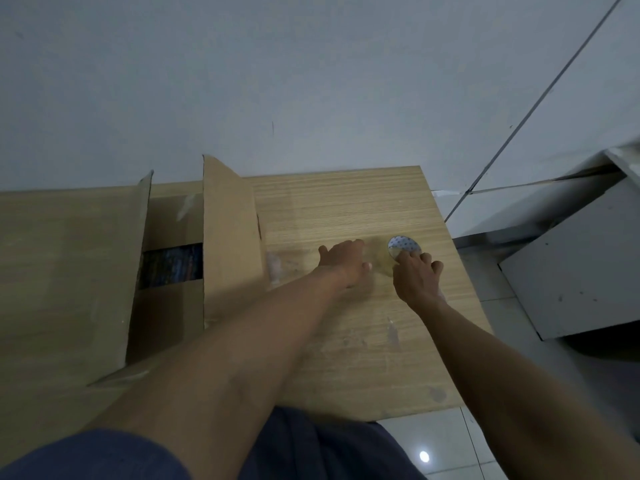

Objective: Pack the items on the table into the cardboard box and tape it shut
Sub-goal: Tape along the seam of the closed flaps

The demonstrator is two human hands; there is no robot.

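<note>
1. Cardboard box [69,271]: stands on the table [346,209] with its top flaps raised. A gap between them shows dark packed items [173,268] inside.
2. Tape roll [403,247]: lies on the table well to the right of the box. It is a pale, translucent roll with a white, blue-dotted face turned upward, and no other loose item shows on the table to the right of the box.
3. Right hand [417,277]: on the side of the roll away from the box. Its fingers curl over the rim and one fingertip touches the dotted face, so it appears to grip the roll.
4. Left hand [343,263]: between the box and the roll, against the roll's nearer side. Motion blur hides whether its fingers pinch the tape or only steady it.
5. Step in hand, as a judgement: packing looks complete and the taping step is beginning, with both hands at the roll to lift it or find its free end.
6. Next move, as a judgement: free a length of tape, carry the roll to the box, fold the flaps flat, and lay the strip along their seam
</note>
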